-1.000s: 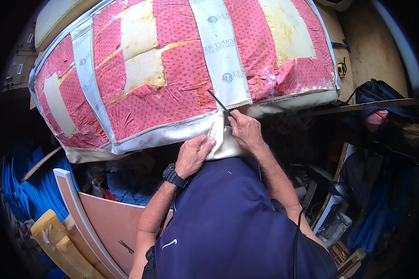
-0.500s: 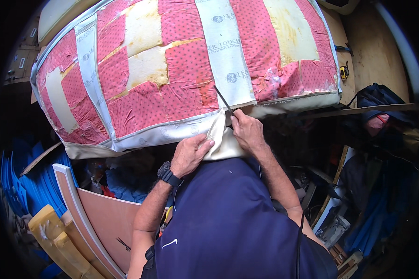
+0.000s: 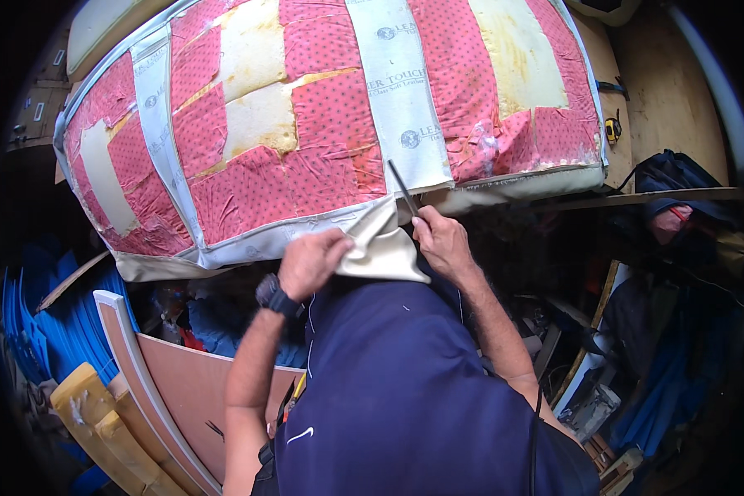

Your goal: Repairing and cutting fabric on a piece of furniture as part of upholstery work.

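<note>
A large foam cushion [image 3: 322, 161] fills the top of the view, wrapped in patches of pink dotted cloth with pale foam between. Grey-white printed strips cross it, and a cream leather cover [image 3: 380, 252] edges its near side. My left hand [image 3: 310, 260] is closed, pinching the loose flap of that cover between thumb and fingers. To its right, my right hand [image 3: 445, 242] grips a narrow dark knife-like tool [image 3: 403, 188]. The tool points up and left, its tip over the near end of the wide middle strip; its exact kind is unclear.
A curved wooden panel [image 3: 182, 376] and yellow foam pieces [image 3: 103, 422] stand at lower left, near blue sheets [image 3: 58, 318]. On the plywood at right lie a tape measure [image 3: 612, 130] and a black bag [image 3: 674, 169]. Dark clutter fills the lower right.
My left hand has moved left, drawing the cream flap out wider. My right hand has shifted slightly right and down, with the dark tool still in it.
</note>
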Tool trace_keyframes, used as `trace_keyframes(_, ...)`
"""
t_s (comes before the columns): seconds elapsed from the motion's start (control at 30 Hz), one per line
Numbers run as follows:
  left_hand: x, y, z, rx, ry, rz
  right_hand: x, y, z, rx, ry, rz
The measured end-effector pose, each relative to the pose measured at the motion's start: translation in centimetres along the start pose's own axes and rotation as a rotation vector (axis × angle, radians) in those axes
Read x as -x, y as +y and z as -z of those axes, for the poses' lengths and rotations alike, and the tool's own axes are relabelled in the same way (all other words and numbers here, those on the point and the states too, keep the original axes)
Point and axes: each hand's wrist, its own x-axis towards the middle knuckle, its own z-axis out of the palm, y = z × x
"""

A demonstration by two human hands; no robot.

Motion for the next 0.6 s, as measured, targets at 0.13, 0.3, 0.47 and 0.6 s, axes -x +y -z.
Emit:
trace_keyframes(0.13,-4.2,-1.9,0.9,-0.198,-0.175,-0.021,0.7,0.3,0.0,-0.225,0.126,0.011)
trace_keyframes(0.3,-8.6,3.0,-3.9,-0.074,0.081,0.033,1.7,0.7,-1.2,-0.371,0.236,-0.047)
trace_keyframes(0.47,-10.0,2.3,-6.3,-0.047,0.143,0.010,2.3,1.5,-2.2,-0.301,0.237,0.000)
trace_keyframes(0.6,-8.5,2.6,-7.5,0.083,0.325,-0.064,1.7,0.3,-2.5,-0.058,0.306,0.127)
